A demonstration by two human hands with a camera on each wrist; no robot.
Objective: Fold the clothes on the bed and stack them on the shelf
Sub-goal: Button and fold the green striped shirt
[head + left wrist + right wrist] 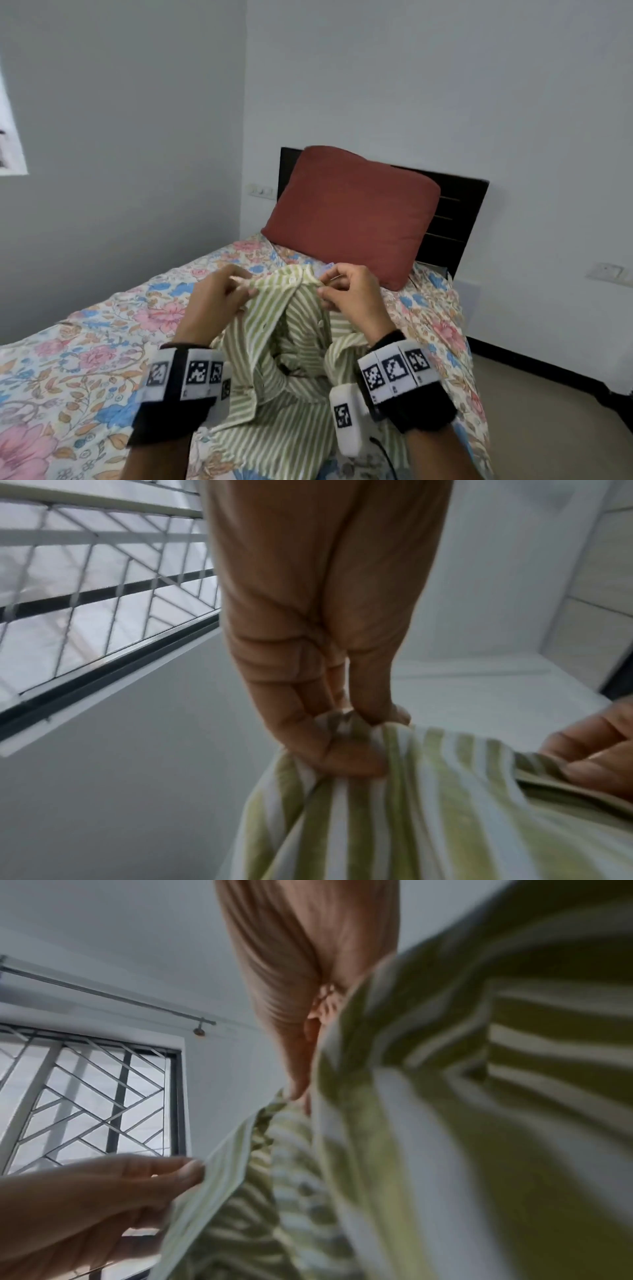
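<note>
Green-striped, one shirt [274,342] hung at frame centre, its collar pinched by two hands: left hand [214,301], right hand [352,298]; one red pillow [349,212] sat behind.

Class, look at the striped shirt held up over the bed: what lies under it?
Under the striped shirt lies the floral bedsheet, showing on both sides. Whatever sits directly beneath the shirt is covered.

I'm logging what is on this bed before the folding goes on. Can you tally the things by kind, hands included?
Striped shirts: 1, the green and white shirt, held up over the bed
Pillows: 1, the red pillow against the headboard
Floral bedspreads: 1
Hands: 2, the left hand and the right hand, both pinching the shirt
Total: 5
</note>
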